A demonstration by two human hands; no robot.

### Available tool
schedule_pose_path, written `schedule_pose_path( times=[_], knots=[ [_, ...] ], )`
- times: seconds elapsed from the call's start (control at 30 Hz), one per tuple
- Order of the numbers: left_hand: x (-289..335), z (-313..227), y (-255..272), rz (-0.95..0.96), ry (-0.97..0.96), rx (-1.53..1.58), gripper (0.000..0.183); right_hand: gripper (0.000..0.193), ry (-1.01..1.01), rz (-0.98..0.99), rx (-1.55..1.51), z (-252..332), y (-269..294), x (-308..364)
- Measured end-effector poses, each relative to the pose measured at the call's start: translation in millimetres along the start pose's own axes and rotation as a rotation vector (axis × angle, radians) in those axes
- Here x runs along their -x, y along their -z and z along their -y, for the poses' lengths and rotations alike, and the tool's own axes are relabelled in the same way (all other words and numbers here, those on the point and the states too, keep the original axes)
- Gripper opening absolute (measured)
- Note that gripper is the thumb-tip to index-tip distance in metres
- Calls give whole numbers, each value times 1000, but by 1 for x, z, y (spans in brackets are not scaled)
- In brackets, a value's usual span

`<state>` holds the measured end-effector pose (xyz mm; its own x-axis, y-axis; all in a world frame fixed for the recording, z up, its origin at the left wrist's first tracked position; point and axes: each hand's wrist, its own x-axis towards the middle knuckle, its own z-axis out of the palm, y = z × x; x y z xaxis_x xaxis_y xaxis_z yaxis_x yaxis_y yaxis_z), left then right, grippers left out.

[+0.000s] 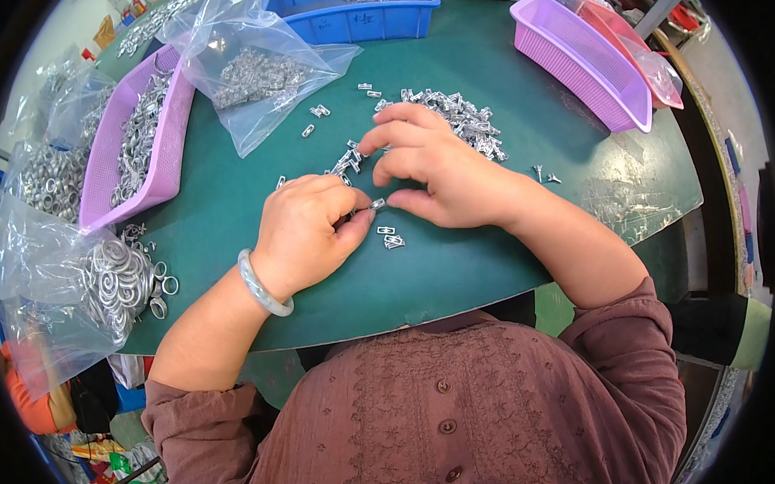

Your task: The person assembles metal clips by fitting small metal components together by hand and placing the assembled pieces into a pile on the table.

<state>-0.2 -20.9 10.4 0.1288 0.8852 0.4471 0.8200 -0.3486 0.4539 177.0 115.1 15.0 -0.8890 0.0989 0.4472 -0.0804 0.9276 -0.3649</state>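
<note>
My left hand (305, 215), with a pale bangle (264, 285) on the wrist, pinches a small silver metal piece (378, 204) between thumb and fingertips. My right hand (432, 164) hovers just to the right, fingers curved and apart, its thumb tip close to that piece. Behind the right fingers lies a heap of small rectangular silver metal parts (473, 124). A smaller group of the same parts (347, 162) sits between the hands. Below the fingertips are several loose parts (391, 239) on the green tabletop (490, 260).
At left, a purple basket (167, 156) holds silver rings; a ring pile (116, 281) spills from a plastic bag (30, 280). Far off stand a bag of metal parts (258, 80) and a blue bin (359, 25). A purple basket (582, 64) and a red tray (624, 42) stand at right.
</note>
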Motion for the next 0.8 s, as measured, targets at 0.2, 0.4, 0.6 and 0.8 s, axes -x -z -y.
schedule_pose_path(
  times=[0.2, 0.4, 0.6, 0.8],
  knots=[
    [0, -2, 0, 104, -91, 25, 9, 20, -90, -16, 179, -5, -1, 5],
    [-2, -4, 6, 95, -65, 28, 13, 19, -39, 6, 125, 0, -3, 5],
    [-1, -2, 4, 65, -14, 16, 12, 13, -63, 14, 146, -2, -5, 5],
    [-1, -2, 0, 34, 72, 14, 12, 9, -56, 36, 166, 0, -11, 3]
  ],
)
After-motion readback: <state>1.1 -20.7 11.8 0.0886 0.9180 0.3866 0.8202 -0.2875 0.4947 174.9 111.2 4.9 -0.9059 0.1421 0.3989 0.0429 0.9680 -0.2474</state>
